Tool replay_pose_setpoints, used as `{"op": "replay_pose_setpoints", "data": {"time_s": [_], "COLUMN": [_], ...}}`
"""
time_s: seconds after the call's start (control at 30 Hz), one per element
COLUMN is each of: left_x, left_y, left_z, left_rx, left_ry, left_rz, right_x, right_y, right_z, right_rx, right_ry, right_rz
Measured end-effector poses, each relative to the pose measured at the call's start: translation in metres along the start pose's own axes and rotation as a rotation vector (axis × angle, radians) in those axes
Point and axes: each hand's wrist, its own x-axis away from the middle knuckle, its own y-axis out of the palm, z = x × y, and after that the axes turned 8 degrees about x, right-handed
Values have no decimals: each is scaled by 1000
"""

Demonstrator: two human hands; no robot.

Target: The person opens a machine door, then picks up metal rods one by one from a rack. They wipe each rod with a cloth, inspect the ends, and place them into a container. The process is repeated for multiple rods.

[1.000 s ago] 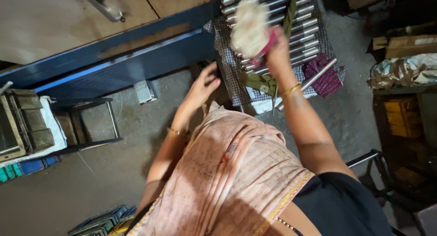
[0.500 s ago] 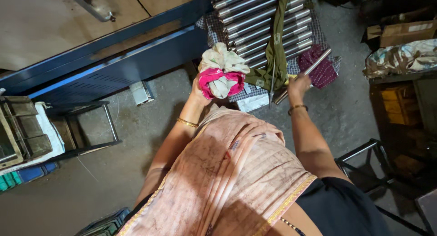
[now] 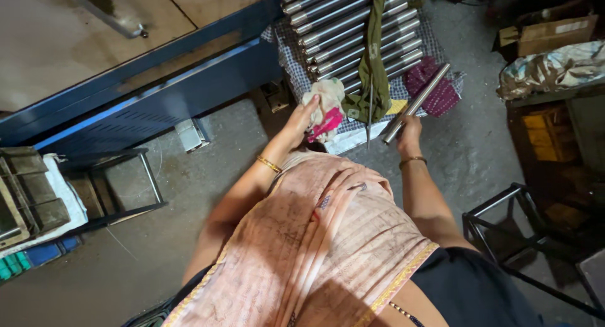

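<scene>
L hand (image 3: 301,117) grips rag bundle (image 3: 324,109), 11 o'clock. R hand (image 3: 408,130) clenched on metal rod (image 3: 416,103), 1 o'clock, tilted up. Rod smooth, may slip, bang rod row (image 3: 343,30).

A crumpled cream and pink rag (image 3: 324,112) is bunched in the left hand (image 3: 301,120). A smooth, shiny steel rod (image 3: 416,104) slants up and away from the right hand (image 3: 408,133), gripped at its lower end.
</scene>
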Motion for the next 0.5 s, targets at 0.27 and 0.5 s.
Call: {"op": "replay_pose_setpoints", "data": {"time_s": [0.27,0.5], "left_x": [-23,-40], "left_y": [26,50], "left_z": [-18,-28], "left_rx": [-64,-73], "left_ry": [-200,-148], "left_rz": [38,-44], "right_x": [3,23], "right_y": [-48,-51], "right_z": [-4,-14], "right_rx": [-1037,-1035], "right_ry": [230,217], "right_rz": [-640,-900]}}
